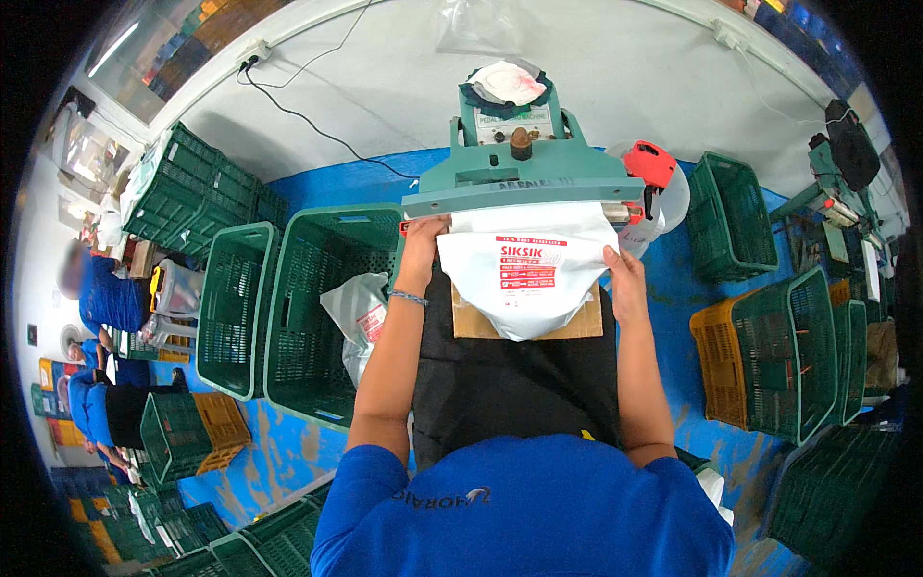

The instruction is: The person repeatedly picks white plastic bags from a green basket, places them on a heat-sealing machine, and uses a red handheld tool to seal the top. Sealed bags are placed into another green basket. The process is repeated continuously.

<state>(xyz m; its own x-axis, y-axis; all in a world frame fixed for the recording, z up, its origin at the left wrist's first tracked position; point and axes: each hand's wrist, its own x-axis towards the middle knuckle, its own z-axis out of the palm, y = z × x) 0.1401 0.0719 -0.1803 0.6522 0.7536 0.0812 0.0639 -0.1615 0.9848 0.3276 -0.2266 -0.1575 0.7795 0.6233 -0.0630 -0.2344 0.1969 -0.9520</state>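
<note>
White bag set at green bar, between right hand (bag edge pinched) and left hand (grip can't be told).

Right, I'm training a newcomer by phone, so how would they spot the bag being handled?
Find the green machine before the white wall. Below its long bar, a white bag with red print lies over a brown board. A similar bag sits crumpled in a green crate on the left; this one is spread out, its side edge in the right hand.
</note>
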